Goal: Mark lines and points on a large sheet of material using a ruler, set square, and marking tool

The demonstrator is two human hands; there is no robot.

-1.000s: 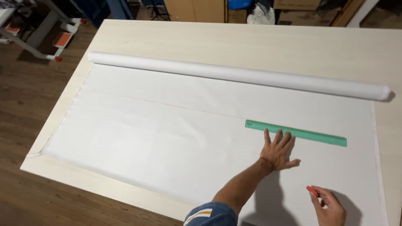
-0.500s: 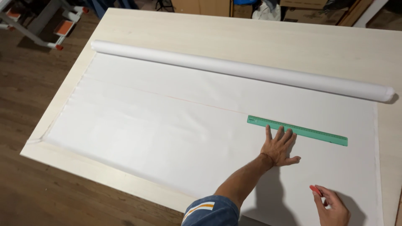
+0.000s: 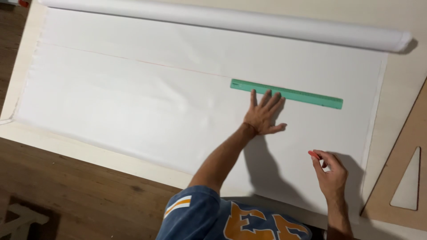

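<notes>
A: Left hand [image 3: 262,116] flat, fingers spread wide, nothing gripped. Fingertips touching the lower edge of the green ruler [image 3: 287,94], palm pressing down on the white fabric [image 3: 133,102].

B: Ruler position?

A: Lying flat on the sheet, slanted, left end at about 12 o'clock from the left hand, right end out toward 2 o'clock. Sitting along a faint red line [image 3: 133,60] running off toward 10 o'clock.

B: Right hand?

A: Right hand [image 3: 331,171] at 4 o'clock from the left one, pinched shut on a small red marker [image 3: 313,154], probably chalk, held between thumb and fingertips. Tip hovering just above or barely on the sheet, hard to tell which. Well apart from the ruler.

B: Rest of scene?

A: Rolled-up end of the fabric [image 3: 231,20] across the top at 12 o'clock. Pale wooden table [image 3: 89,149] underneath. Brown board with a triangular cutout [image 3: 407,178] at 3 o'clock, off the sheet.

B: Risks?

A: Only fingertips on the ruler edge, not on top, so likely to skid or pivot once the marker pushes against it. Crooked line then. Loose fabric under the palm prone to bunching or creeping too. Shadow of the arm over the sheet, faint line easy to lose.
</notes>
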